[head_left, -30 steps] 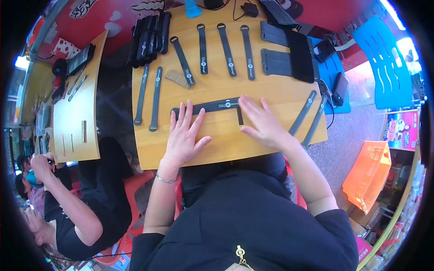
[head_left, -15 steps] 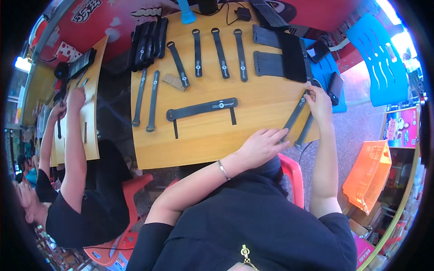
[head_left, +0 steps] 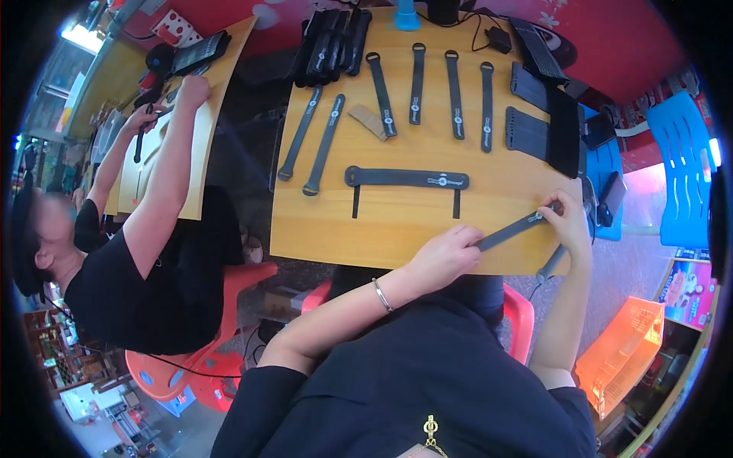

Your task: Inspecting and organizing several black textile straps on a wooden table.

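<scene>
A dark grey strap with pale print stretches slantwise between my hands at the table's near right. My left hand pinches its lower end, and that end is hidden under the fingers. At the upper end my right hand grips it between thumb and fingers. Below my right wrist a second strap pokes past the table edge, partly covered by the arm. To the left, one strap lies flat across the tops of two black marks. Several looped straps are laid out in a row farther back.
Bundled black straps are heaped at the far left of the table. Flat grey strap sheets and a black piece lie at the far right. A brown cardboard scrap touches one strap. Another person works at the left table.
The view has shifted, so the table appears farther right and tilted. The held strap has swung from steep to flatter, its upper end brought nearer me by my right hand.
</scene>
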A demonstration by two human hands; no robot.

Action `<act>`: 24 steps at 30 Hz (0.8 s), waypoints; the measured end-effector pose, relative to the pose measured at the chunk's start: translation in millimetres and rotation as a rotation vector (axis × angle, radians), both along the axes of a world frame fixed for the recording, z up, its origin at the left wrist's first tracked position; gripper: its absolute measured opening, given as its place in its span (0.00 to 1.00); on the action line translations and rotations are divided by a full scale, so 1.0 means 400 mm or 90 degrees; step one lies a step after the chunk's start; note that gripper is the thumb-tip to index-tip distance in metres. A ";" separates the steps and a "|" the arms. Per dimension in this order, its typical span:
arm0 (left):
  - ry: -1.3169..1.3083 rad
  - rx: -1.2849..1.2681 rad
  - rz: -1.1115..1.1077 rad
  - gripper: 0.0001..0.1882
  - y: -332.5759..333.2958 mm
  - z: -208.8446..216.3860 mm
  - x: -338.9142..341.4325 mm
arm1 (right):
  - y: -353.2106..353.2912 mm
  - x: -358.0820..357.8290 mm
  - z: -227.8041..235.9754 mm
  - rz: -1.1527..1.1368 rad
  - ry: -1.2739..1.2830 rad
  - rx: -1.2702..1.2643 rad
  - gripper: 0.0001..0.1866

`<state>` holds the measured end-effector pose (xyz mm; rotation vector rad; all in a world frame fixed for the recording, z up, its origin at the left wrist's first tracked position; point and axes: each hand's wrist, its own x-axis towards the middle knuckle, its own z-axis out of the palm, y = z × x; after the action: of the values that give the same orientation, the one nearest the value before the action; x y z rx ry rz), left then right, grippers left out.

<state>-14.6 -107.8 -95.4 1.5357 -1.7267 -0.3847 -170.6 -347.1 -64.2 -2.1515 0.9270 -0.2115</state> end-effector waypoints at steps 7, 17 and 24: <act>0.199 0.062 0.113 0.07 0.052 0.022 0.025 | 0.078 0.026 0.157 0.029 -0.178 0.238 0.06; 0.578 0.091 0.296 0.09 0.190 0.059 0.146 | 0.165 0.075 0.209 0.148 -0.297 0.362 0.07; 0.636 0.032 0.487 0.07 0.240 0.053 0.251 | 0.216 0.177 0.094 0.034 -0.177 0.423 0.06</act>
<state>85.8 -11.9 -74.0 1.5081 -0.3324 -0.6328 -99.9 -260.9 -26.7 -1.4856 0.6565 -0.1432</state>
